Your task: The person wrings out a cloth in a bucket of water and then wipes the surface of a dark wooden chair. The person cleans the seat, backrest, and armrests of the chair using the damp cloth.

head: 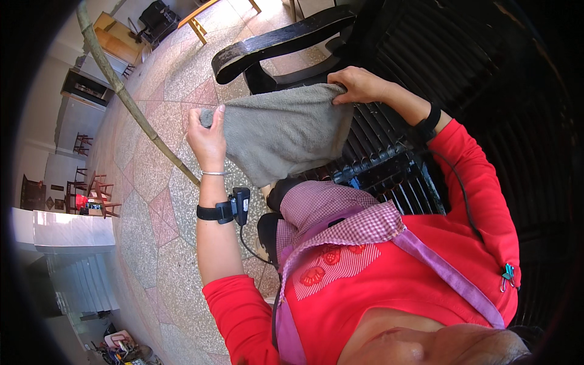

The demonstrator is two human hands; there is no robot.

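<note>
A grey towel-like cloth (287, 132) hangs stretched between my two hands above my lap and the floor. My left hand (206, 132) pinches its left corner between thumb and fingers, a bit of cloth poking out. My right hand (358, 85) grips the upper right edge, thumb below and fingers above. The cloth's lower edge droops near my knees, in front of a black slatted wooden bench (369, 132). A checked purple apron (319, 200) covers my lap.
A curved black wooden armrest (283, 41) lies just beyond the cloth. A bamboo pole (132, 107) slants past my left forearm. A cable (251, 251) runs from the black wrist device (240, 205). Wooden furniture (196, 27) stands farther off on the terrazzo floor (150, 182).
</note>
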